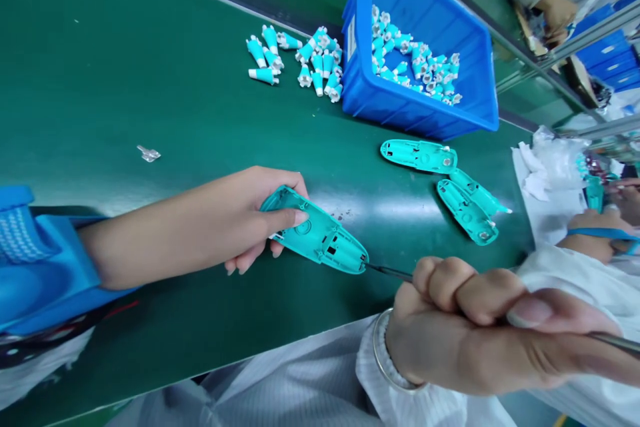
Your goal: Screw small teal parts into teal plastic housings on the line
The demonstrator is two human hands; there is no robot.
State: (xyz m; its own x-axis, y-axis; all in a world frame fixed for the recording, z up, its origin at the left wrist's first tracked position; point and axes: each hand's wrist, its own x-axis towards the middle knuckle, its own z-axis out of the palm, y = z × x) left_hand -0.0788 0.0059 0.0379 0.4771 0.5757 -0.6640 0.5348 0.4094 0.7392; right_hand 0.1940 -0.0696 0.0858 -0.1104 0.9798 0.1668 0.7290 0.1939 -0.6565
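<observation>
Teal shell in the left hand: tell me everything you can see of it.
The teal plastic housing half is a long tapered shell, hollow side up, with a round boss and small slots. The left hand grips it, thumb inside, over the green belt. A dark slender tool touches its narrow end.

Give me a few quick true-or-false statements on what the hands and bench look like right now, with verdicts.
1. The left hand grips a teal shell. True.
2. The right hand holds a thin tool with its tip at the shell's end. True.
3. The blue bin is empty. False: the blue bin holds a pile of small teal-and-white parts.
4. The right wrist is bare. False: a bangle circles it.
5. A co-worker's hand shows at the top right. True.
</observation>
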